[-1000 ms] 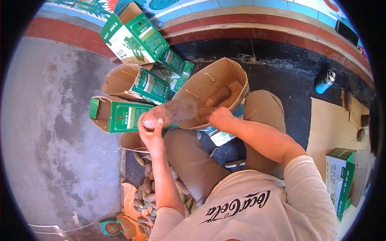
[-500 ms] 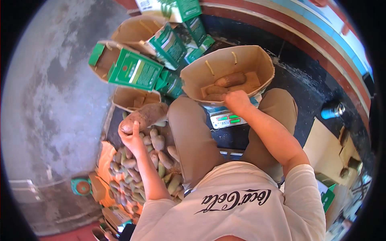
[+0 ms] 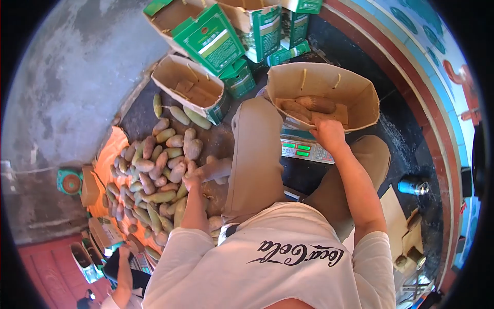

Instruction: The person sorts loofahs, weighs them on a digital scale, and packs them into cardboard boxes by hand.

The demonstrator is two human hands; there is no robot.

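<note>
My left hand is closed around one end of a brown elongated tuber, low over the pile beside my left knee. A paper bag with rope handles stands on a digital scale between my knees. My right hand is closed on the near rim of that bag; its fingertips are partly hidden. Inside lie a few brown tubers, one of them against the far side. The pile of brown and greenish tubers spreads over the floor to my left.
A smaller open paper bag stands beyond the pile, with green printed bags behind it. A blue can and flat cardboard lie to the right. Another person's arm shows at lower left.
My left hand has lowered from above the pile toward my left knee, with a tuber still in it. My right hand stays at the bag's rim. The view has shifted left.
</note>
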